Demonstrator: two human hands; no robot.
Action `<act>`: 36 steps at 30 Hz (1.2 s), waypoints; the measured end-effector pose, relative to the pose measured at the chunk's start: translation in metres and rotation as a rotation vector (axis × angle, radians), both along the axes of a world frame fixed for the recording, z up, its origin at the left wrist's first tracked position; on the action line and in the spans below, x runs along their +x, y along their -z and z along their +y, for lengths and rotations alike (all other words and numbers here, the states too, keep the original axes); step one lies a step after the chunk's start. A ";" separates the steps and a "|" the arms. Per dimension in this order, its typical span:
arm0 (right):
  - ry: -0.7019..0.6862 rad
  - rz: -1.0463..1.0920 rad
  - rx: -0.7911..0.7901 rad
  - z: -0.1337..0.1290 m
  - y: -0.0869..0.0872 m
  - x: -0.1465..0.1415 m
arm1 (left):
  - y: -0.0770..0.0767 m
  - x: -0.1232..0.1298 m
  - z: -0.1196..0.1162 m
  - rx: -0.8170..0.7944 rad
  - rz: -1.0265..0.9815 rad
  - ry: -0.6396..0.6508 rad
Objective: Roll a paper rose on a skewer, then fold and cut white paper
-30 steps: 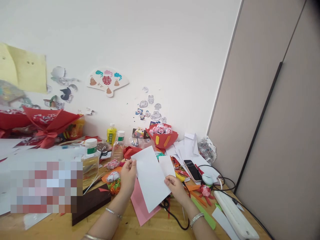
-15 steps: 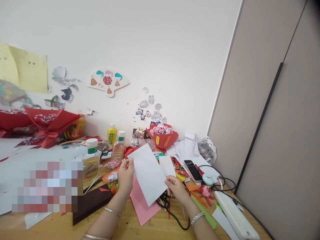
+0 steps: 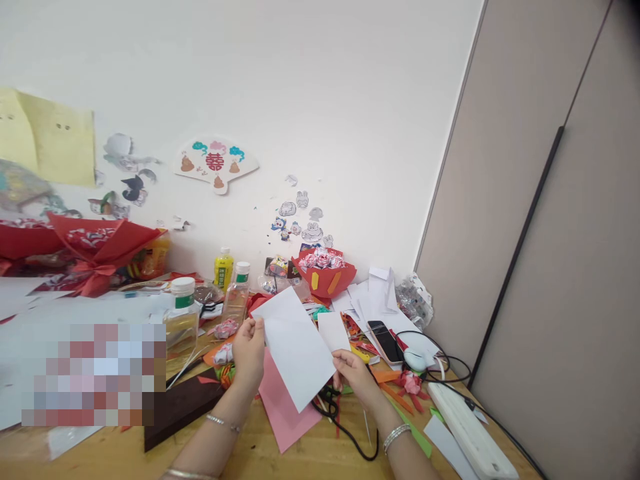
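Observation:
A sheet of white paper (image 3: 295, 350) is held up at a tilt between my two hands, above the desk. My left hand (image 3: 249, 350) pinches its left edge near the upper corner. On the right edge, my right hand (image 3: 353, 373) is closed with thumb and fingers on the paper. A smaller white paper piece (image 3: 334, 331) shows just behind the right hand; whether it is touched, I cannot tell. Under the sheet lies pink paper (image 3: 287, 417), partly covered. Black-handled scissors (image 3: 327, 403) lie beside it, half hidden by the sheet and the right hand.
A dark brown strip (image 3: 183, 410) lies left of my left arm. Clear bottles (image 3: 236, 293) stand behind. A red paper bouquet (image 3: 325, 283) is at the wall. To the right are a phone (image 3: 385, 341), cables, and a long white case (image 3: 473, 433). Part of the left side is blurred.
The white sheet and my left hand have shifted very slightly left. Both hands keep the same hold, and the things on the desk stay where they were.

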State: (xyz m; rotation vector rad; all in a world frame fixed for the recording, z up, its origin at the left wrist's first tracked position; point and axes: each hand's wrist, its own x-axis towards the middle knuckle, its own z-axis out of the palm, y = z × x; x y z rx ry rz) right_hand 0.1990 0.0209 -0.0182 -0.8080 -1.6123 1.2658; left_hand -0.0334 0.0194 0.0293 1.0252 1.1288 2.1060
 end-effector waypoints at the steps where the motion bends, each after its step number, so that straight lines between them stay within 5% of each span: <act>1: -0.006 0.005 0.000 0.000 0.000 0.000 | 0.000 0.000 0.000 -0.002 -0.002 0.002; 26: -0.030 -0.058 0.027 -0.003 -0.003 0.001 | 0.000 0.004 -0.001 -0.023 -0.036 0.098; 36: -0.045 -0.001 0.021 -0.002 -0.005 0.003 | 0.000 0.001 0.002 -0.028 -0.020 0.036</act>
